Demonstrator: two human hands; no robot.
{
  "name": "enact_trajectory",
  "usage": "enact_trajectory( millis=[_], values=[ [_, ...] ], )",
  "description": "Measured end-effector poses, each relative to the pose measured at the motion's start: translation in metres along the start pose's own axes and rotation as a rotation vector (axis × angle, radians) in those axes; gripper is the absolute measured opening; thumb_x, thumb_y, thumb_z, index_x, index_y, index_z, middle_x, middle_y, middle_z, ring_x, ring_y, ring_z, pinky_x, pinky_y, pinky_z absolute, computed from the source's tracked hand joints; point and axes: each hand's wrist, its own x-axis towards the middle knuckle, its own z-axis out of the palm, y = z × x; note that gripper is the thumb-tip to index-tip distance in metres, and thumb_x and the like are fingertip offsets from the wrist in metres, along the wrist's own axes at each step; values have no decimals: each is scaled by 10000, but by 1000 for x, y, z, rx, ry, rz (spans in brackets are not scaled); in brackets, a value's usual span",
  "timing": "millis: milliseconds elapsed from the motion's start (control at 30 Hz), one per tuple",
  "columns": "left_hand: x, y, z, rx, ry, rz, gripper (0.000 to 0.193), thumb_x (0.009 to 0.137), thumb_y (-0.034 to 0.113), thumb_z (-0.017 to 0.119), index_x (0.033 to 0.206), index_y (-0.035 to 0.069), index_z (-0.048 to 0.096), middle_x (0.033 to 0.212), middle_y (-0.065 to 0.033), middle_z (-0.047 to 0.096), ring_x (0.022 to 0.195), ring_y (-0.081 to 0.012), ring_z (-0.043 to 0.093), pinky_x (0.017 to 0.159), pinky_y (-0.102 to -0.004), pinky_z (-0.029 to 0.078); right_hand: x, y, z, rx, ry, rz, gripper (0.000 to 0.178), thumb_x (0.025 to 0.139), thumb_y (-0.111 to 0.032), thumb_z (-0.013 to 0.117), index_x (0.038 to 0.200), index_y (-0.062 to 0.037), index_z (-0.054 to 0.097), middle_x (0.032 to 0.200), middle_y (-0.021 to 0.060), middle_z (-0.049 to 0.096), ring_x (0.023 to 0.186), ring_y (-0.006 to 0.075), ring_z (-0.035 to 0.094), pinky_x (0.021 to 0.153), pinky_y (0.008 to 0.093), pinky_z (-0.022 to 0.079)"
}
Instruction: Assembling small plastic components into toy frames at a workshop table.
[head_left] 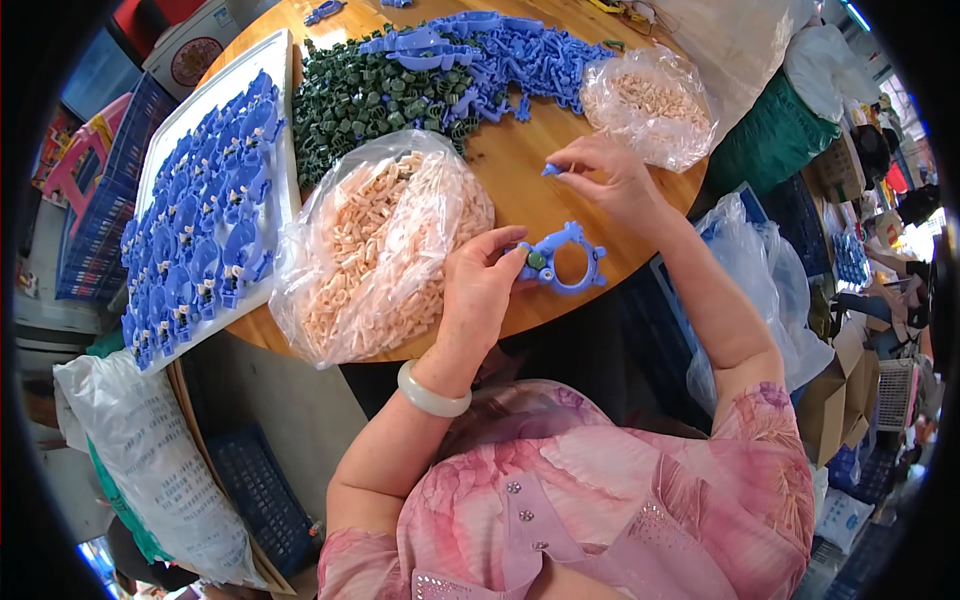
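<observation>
- The left hand [485, 280] was partly closed, thumb and fingers gripping one end of a blue ring-shaped part [572, 289] above the worktop [515, 165], a hold that probably left the ring and its green piece [536, 260] exposed.
- The right hand [612, 182] was pinched, holding a small blue piece [551, 170] at the fingertips, apart from the ring; presumably a fine grip suited its size.
- A bag of pale pieces [385, 250] lay beside the left hand, a second bag [650, 100] beyond the right, both probably for easy reach.
- Green pieces [385, 105] and blue parts [520, 60] lay heaped farther back, seemingly grouped by kind.
- Blue assemblies [210, 210] crowded a white tray [289, 180], perhaps to keep them apart.
- A white sack [165, 470] bore rows of print, too small to read.
</observation>
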Motion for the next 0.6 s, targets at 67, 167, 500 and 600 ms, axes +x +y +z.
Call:
enact_trajectory(
  millis=[67, 167, 500, 600],
  values=[
    [0, 1, 2, 3, 7, -14, 231, 887, 43, 543, 1099, -41, 572, 953, -86, 625, 802, -151, 635, 714, -284, 565, -7, -15, -9, -20, 32, -58, 176, 779, -11, 648, 954, -29, 657, 884, 78, 643, 829, 212, 592, 744, 297, 465],
    [-1, 0, 1, -27, 17, -14, 214, 889, 49, 544, 1083, -35, 578, 930, -82, 628, 790, -148, 638, 699, -279, 567, -19, -48, -17, -49, 2, -157, 233, 735, -9, 694, 965, -35, 667, 893, 82, 644, 833, 222, 591, 739, 319, 464],
    [0, -5, 2, -71, 32, 48, 230, 872, 27, 555, 1073, -84, 576, 928, -100, 616, 785, -148, 632, 671, -272, 576, -59, -81, 1, -177, -82, -78, 249, 706, -51, 710, 951, -76, 677, 879, 55, 640, 813, 237, 588, 732, 334, 446],
    [0, -5, 2, 7, 41, 44, 219, 882, 57, 562, 1079, -37, 574, 915, -79, 627, 779, -145, 641, 683, -278, 573, -61, -80, 4, -188, -70, -67, 245, 707, -49, 706, 949, -71, 675, 878, 57, 641, 817, 239, 589, 739, 335, 442]
  ],
)
